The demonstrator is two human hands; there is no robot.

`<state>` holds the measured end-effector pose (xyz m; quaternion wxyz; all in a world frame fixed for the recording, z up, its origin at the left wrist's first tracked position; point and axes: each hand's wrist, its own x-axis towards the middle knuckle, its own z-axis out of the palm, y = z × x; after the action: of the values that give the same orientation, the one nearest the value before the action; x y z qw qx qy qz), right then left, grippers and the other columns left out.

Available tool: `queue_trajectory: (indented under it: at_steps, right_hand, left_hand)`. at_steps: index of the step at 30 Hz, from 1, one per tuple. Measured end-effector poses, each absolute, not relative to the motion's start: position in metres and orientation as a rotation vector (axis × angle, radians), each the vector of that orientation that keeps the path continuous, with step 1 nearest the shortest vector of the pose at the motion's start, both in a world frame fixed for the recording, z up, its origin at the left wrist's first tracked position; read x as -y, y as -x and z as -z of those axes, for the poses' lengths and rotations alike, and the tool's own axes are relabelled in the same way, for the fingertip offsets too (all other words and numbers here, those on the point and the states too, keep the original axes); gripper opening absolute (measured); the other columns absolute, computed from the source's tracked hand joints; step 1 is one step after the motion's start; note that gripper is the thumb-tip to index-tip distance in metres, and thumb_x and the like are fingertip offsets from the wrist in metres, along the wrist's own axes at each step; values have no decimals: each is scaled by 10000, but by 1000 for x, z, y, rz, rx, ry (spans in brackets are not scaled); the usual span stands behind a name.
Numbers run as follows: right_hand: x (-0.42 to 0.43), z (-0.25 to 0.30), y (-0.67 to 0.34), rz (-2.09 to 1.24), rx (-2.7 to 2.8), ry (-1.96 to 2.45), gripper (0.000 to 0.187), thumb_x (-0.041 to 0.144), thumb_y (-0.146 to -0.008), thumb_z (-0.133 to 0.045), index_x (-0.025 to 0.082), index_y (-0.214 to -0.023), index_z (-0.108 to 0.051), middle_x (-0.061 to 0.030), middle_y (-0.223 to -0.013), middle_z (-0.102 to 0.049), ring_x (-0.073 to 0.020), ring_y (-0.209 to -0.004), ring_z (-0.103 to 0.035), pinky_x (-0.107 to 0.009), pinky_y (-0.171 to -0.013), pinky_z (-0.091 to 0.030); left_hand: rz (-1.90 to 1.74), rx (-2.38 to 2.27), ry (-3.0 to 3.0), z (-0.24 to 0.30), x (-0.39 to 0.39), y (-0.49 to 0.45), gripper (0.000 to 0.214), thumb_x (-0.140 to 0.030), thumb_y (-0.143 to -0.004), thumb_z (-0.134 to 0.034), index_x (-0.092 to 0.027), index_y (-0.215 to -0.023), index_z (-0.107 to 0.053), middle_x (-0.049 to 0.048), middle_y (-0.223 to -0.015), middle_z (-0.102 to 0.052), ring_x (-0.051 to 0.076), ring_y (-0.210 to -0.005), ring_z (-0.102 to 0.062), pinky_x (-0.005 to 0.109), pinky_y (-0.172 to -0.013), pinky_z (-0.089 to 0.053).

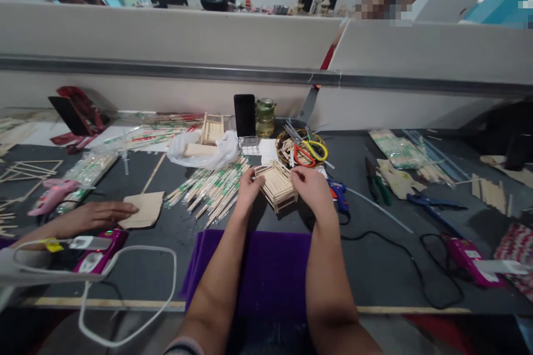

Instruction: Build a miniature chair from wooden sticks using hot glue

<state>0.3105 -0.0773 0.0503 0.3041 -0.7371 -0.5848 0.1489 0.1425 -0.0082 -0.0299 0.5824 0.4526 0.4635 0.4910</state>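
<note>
A small box-like frame of wooden sticks (276, 184) rests on the dark table just beyond a purple cloth (266, 266). My left hand (249, 184) grips its left side with curled fingers. On its right side, my right hand (308, 184) closes over the top edge. A heap of wrapped chopsticks (212, 187) lies just left of my left hand. A blue glue gun (340, 195) sits right beside my right hand.
Another person's hand (100, 213) rests on a cardboard piece (144, 208) at left, near a pink glue gun (52, 193). Behind the frame: a phone on a stand (244, 115), a glass jar (265, 117), a basket of scissors (303, 150). Pliers (377, 180) and cables lie right.
</note>
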Motion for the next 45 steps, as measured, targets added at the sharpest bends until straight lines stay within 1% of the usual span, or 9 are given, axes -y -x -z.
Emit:
queue_trajectory:
  at_steps: [7,13,18,26,30,34,38,43,45]
  right_hand:
    - [57,-36,-326,-467,1349,1760,354,426,-830,-528,152,-807,-752,-11,-624,-642,-150,-613,-539,-254,-612,-394]
    - [54,-28,-325,-468,1236,1665,440,534,-835,-538,151,-834,-754,-30,-685,-692,-159,-643,-573,-263,-630,-439]
    - [52,-27,-326,-627,1061,1539,511,581,-847,-527,139,-979,-749,-86,-835,-756,-159,-591,-595,-276,-556,-472]
    - [51,-22,-314,-440,904,1419,303,432,-812,-617,165,-883,-741,-70,-828,-760,-203,-781,-689,-346,-776,-542]
    - [49,-24,-307,-419,922,1402,279,380,-820,-609,170,-951,-737,-78,-928,-750,-183,-802,-665,-335,-771,-540]
    - [46,-34,-310,-345,857,1403,338,274,-788,-603,143,-1082,-709,-108,-1045,-712,-141,-734,-611,-290,-685,-520]
    - [46,-41,-317,-310,850,1381,313,221,-774,-604,151,-1063,-704,-87,-1056,-692,-95,-651,-543,-266,-658,-510]
    - [46,-39,-321,-409,821,1278,284,237,-757,-657,178,-1031,-705,-67,-1031,-711,-136,-800,-649,-317,-792,-559]
    - [48,-41,-321,-427,788,1268,229,262,-782,-659,178,-989,-711,-56,-948,-728,-147,-785,-676,-324,-778,-569]
  left_hand:
    - [-1221,-1143,-988,30,6,-140,199,-256,-606,-746,-175,-787,-729,-1,-678,-656,125,-633,-549,227,-594,-410]
    - [-1142,-1082,-893,31,11,-147,342,-249,-542,-791,-156,-868,-747,31,-786,-731,159,-711,-620,263,-684,-467]
    - [-1136,-1020,-641,28,8,-143,396,-189,-512,-781,-132,-902,-745,41,-771,-742,144,-645,-633,254,-635,-479]
    - [-1066,-925,-409,19,8,-143,266,-121,-607,-735,-80,-869,-709,85,-838,-751,132,-642,-657,213,-547,-517]
    - [-1032,-912,-404,16,9,-142,189,-126,-640,-731,-90,-821,-689,45,-735,-713,101,-569,-624,183,-499,-497]
    - [-1046,-905,-389,14,9,-141,168,-105,-645,-715,-88,-809,-679,25,-676,-686,85,-537,-606,163,-481,-492]
    - [-1052,-892,-380,12,10,-140,169,-101,-629,-720,-93,-791,-672,8,-640,-669,78,-514,-590,155,-468,-489]
    - [-1064,-889,-369,10,10,-140,178,-82,-613,-739,-94,-780,-676,13,-656,-688,79,-505,-588,154,-455,-479]
    - [-1079,-896,-359,9,10,-140,186,-85,-613,-755,-95,-782,-678,17,-666,-695,82,-512,-597,156,-463,-480]
